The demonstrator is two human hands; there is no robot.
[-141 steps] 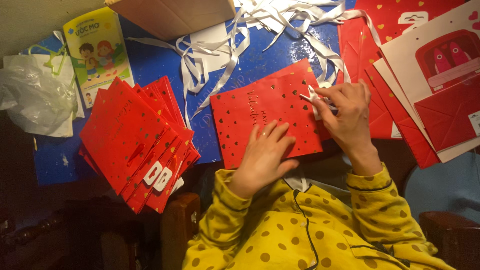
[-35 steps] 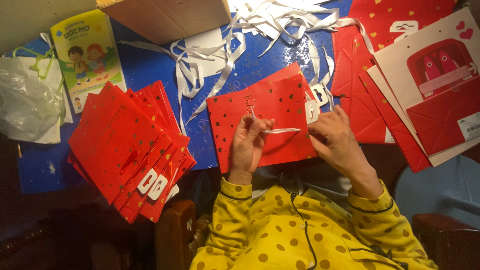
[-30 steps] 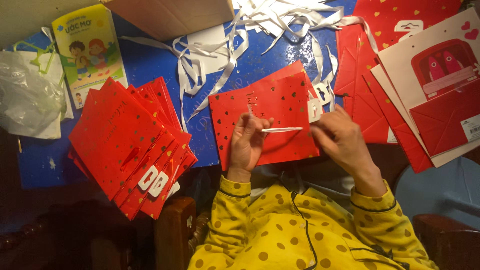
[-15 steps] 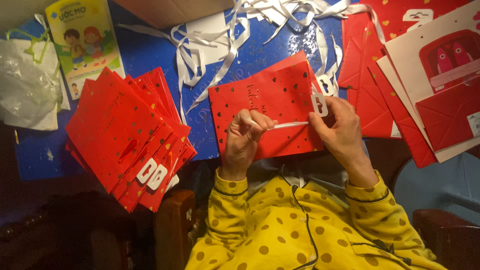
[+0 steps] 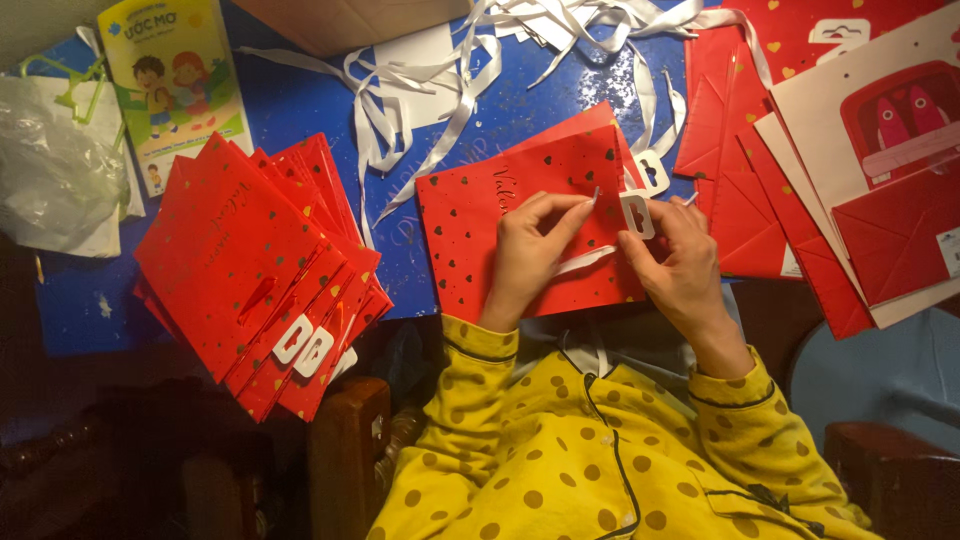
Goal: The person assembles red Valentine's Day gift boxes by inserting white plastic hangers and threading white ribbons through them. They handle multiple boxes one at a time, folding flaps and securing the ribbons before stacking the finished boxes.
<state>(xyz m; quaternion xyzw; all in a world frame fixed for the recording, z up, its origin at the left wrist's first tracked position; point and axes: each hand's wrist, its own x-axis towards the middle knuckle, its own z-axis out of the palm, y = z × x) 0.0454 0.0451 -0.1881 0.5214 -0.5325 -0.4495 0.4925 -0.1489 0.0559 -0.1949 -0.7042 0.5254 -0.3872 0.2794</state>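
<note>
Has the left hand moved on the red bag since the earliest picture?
Yes. The left hand lay flat near the red bag's lower edge; now it sits higher, toward the bag's middle, pinching a white strip beside the right hand.

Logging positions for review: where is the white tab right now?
Head view, right of centre: the white tab sits at the red bag's right edge, pinched by the right hand.
</note>
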